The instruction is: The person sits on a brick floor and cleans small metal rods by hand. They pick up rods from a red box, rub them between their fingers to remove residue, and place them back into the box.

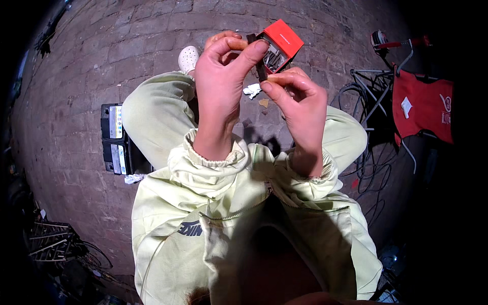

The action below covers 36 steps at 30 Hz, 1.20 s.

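Between my two hands, out in front of me, is a dark narrow strip (262, 71) whose exact kind I cannot make out. My left hand (218, 84) pinches its upper end between thumb and fingers. Its lower end is gripped between the thumb and forefinger of my right hand (304, 101). Just beyond the strip, an open red box (285, 38) lies on the paving with several slim metallic pieces (275, 59) in it; my fingers partly cover them. Below the box are a crumpled white scrap (251, 91) and a small tan flake (264, 102).
A black battery (115, 122) stands left of my knee. At the right are a red folding chair (424, 107) and black cables (373, 175). A metal rack (51, 241) sits at lower left. Brick paving (152, 40) covers the ground.
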{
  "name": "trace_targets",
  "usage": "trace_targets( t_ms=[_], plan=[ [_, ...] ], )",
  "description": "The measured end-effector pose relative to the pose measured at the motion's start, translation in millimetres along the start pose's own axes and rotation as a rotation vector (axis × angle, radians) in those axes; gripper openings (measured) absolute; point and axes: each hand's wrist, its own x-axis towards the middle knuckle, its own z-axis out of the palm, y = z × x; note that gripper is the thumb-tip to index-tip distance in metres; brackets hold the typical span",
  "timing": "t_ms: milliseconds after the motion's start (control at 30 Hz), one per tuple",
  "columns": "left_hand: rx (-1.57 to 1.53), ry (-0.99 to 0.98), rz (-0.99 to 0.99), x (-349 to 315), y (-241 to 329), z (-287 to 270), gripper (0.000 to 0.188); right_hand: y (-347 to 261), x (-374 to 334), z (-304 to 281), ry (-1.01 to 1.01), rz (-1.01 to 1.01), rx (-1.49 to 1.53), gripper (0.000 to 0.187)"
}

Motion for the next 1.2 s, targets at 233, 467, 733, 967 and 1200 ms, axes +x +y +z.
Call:
trace_targets(
  t_ms=[233, 467, 733, 967, 1200],
  plan=[
    [-0.231, -0.094, -0.204, -2, -2, -2, 0.020, -15, 2, -9, -0.188, 0.374, 0.240, 0.015],
    [-0.363, -0.182, -0.385, -1, -1, -3, 0.028, 6, -4, -13, -0.273, 0.480, 0.768, 0.024],
    [-0.331, -0.267, -0.405, 0, 0, -9, 0.028, 7, -4, -15, -0.349, 0.503, 0.823, 0.021],
    [-0.302, -0.274, -0.335, 0, 0, -6, 0.024, 9, -4, -16, -0.342, 0.465, 0.703, 0.014],
    [-0.301, -0.225, -0.285, -1, 1, -7, 0.021, -1, -4, -12, -0.149, 0.342, 0.427, 0.012]
  ],
)
